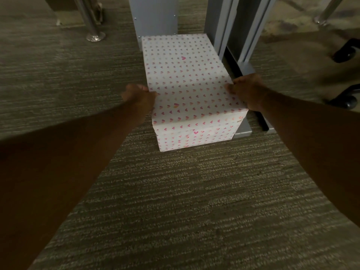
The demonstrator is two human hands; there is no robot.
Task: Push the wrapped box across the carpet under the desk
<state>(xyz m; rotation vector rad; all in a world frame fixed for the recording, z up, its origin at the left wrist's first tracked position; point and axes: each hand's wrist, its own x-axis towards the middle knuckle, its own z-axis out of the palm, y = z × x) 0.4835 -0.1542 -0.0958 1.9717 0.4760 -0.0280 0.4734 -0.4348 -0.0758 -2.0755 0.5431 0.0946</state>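
Both arms are bare from the fingers back to the frame edge (no sleeve, watch, ring or glove shows). The left hand (139, 98) and right hand (248, 90) are uncovered, the fingers (229, 88) short and rounded. Behind the fingers, the forearms widen steadily, plain and unmarked.

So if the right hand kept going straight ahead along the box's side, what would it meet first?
Probably the grey desk leg. The right hand grips the right edge of the wrapped box, and the leg's foot lies just beyond its knuckles, though depth is unclear.
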